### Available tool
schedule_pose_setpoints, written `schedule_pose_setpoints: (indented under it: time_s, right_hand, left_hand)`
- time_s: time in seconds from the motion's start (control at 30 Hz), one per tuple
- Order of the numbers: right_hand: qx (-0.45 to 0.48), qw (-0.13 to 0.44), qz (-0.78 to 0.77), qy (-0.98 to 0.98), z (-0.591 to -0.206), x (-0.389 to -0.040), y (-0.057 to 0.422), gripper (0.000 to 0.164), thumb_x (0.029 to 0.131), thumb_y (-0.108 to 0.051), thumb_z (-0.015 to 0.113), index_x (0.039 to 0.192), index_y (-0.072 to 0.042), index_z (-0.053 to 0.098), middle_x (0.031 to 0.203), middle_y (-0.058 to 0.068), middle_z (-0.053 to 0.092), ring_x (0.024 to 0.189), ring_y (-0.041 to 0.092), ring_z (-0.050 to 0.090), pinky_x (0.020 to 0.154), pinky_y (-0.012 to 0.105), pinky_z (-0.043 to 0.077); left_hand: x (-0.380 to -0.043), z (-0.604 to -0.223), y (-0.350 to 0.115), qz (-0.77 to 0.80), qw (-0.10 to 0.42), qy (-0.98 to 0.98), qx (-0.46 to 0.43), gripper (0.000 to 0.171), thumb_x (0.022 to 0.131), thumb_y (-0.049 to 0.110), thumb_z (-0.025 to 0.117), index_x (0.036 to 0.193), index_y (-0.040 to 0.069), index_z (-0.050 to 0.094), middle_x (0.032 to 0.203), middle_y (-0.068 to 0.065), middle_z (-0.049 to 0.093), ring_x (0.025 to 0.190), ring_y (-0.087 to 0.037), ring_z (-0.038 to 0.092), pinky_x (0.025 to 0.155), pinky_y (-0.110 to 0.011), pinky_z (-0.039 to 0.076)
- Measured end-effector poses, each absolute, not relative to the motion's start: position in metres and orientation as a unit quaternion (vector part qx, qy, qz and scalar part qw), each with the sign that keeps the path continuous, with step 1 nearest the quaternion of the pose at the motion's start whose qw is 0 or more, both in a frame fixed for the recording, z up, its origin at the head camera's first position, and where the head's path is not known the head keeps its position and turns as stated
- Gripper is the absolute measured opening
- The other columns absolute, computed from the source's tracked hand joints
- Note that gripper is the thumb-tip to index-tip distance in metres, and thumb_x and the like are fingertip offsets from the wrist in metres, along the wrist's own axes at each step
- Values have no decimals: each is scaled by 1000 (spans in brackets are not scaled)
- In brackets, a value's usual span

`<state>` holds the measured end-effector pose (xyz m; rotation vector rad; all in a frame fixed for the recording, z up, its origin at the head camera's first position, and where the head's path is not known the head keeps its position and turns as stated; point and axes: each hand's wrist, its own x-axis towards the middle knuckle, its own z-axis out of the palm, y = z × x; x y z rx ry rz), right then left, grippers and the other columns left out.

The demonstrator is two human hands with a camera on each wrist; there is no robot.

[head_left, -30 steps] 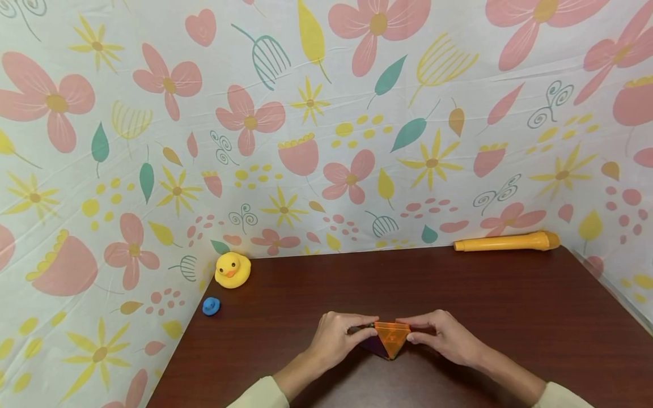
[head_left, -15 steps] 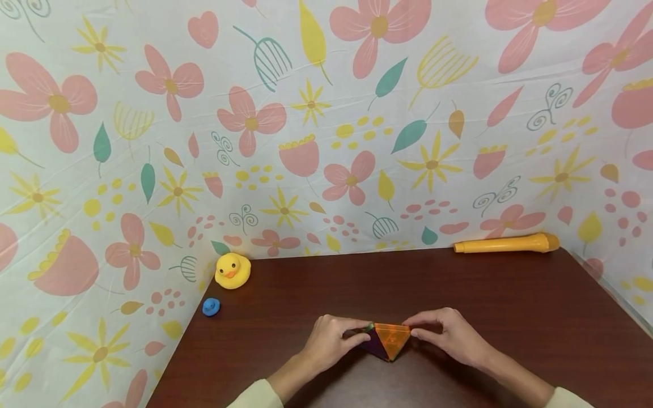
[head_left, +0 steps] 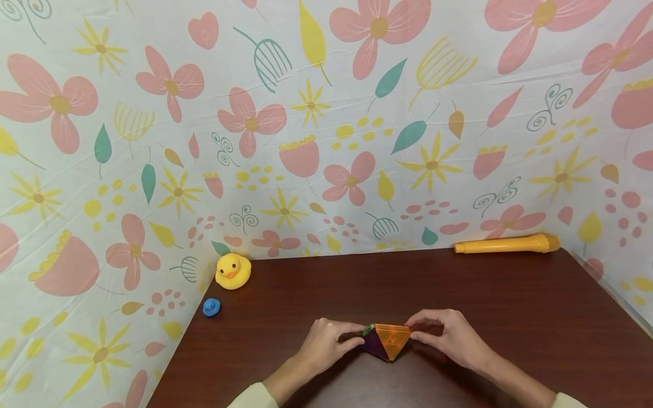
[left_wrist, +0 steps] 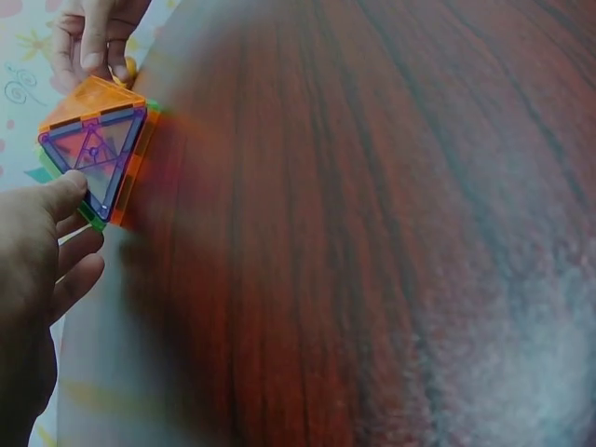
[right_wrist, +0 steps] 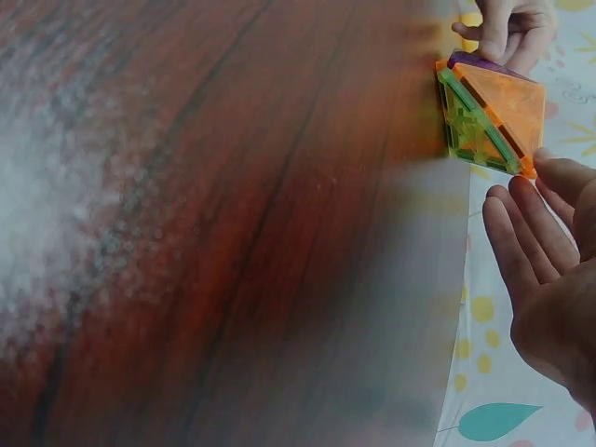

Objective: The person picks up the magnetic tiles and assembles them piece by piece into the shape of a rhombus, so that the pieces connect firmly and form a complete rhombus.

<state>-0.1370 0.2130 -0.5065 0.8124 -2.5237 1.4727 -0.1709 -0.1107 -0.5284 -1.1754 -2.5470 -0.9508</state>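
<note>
Several translucent triangular magnetic tiles are joined into one angular block near the front of the table. An orange tile (head_left: pixel 393 340) and a purple tile (head_left: pixel 374 345) face me. A green tile (right_wrist: pixel 473 130) shows on another side in the right wrist view. My left hand (head_left: pixel 323 344) pinches the block's left corner, its thumb against the purple tile (left_wrist: pixel 93 154) in the left wrist view. At the opposite corner, my right hand (head_left: pixel 454 337) pinches the upper tip of the orange tile between thumb and fingers. The block's far side is hidden in the head view.
A yellow rubber duck (head_left: pixel 233 271) and a small blue duck (head_left: pixel 211 307) sit by the left edge of the brown table (head_left: pixel 326 283). Along the back right edge lies a yellow toy microphone (head_left: pixel 507 243). Flower-printed cloth (head_left: pixel 306 124) encloses the back and sides.
My left hand has slid outward to the left, uncovering more of the purple tile and a green edge. My right hand has shifted slightly right to the orange tip. The block has barely moved.
</note>
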Motion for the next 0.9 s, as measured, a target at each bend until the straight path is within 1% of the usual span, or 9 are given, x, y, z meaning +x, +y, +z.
schedule_pose_setpoints:
  time_s: [0.07, 0.1, 0.17, 0.27, 0.33, 0.5, 0.7, 0.8, 0.9]
  right_hand:
    - [274, 66, 481, -830, -507, -137, 212, 20, 93, -10, 84, 109, -21, 79, 104, -7, 78, 93, 12, 74, 77, 29, 62]
    - [276, 74, 477, -831, -507, -137, 211, 20, 92, -9, 84, 108, -21, 80, 103, -7, 78, 93, 13, 74, 76, 29, 62]
    - [276, 88, 469, -834, -507, -137, 210, 20, 92, -8, 84, 105, -22, 80, 101, -9, 78, 93, 12, 74, 76, 30, 63]
    - [271, 102, 462, -838, -507, -137, 208, 19, 91, -8, 84, 102, -24, 80, 99, -11, 77, 91, 9, 73, 74, 31, 63]
    - [266, 105, 463, -839, -507, -137, 208, 19, 92, -8, 84, 101, -24, 80, 98, -11, 77, 90, 8, 73, 74, 30, 63]
    - [254, 109, 462, -843, -507, -136, 208, 19, 92, -8, 84, 100, -25, 80, 97, -12, 77, 89, 7, 72, 73, 30, 62]
    - [247, 106, 455, -849, -505, -134, 212, 16, 94, -15, 83, 105, -25, 80, 100, -11, 78, 91, 5, 71, 72, 31, 60]
    - [238, 102, 459, -850, -502, -134, 216, 17, 96, -17, 82, 109, -27, 79, 104, -7, 78, 94, 9, 72, 73, 30, 60]
    - [229, 94, 459, -853, -498, -133, 223, 21, 97, -20, 81, 116, -30, 77, 112, -3, 78, 100, 14, 74, 79, 32, 62]
  left_hand:
    - [-170, -529, -112, -321, 85, -857, -393, 26, 97, 31, 78, 120, 18, 82, 111, 6, 79, 60, 13, 53, 69, -11, 54]
    - [-170, -530, -113, -320, 84, -858, -393, 26, 97, 31, 78, 120, 18, 82, 111, 6, 79, 60, 13, 53, 70, -11, 54]
    - [-170, -531, -114, -319, 84, -858, -393, 27, 97, 30, 78, 121, 18, 82, 112, 6, 79, 66, 11, 60, 72, -11, 55]
    - [-170, -532, -115, -322, 81, -857, -394, 27, 97, 28, 79, 123, 17, 81, 113, 6, 79, 87, 4, 72, 78, -13, 56]
    - [-170, -532, -115, -324, 80, -856, -395, 28, 97, 26, 79, 123, 17, 80, 114, 6, 78, 101, -2, 72, 82, -14, 56]
    - [-172, -532, -116, -323, 78, -853, -402, 28, 98, 26, 79, 124, 17, 80, 115, 5, 78, 102, -3, 73, 80, -14, 57]
    - [-176, -531, -126, -296, 98, -862, -399, 27, 96, 28, 81, 123, 23, 81, 115, 12, 78, 99, -1, 73, 80, -16, 58]
    - [-177, -531, -135, -282, 100, -871, -391, 29, 96, 28, 82, 124, 23, 80, 118, 13, 77, 104, -2, 72, 85, -21, 59]
    - [-179, -529, -144, -274, 99, -878, -380, 31, 96, 27, 83, 126, 20, 79, 122, 11, 76, 110, -6, 72, 89, -29, 60]
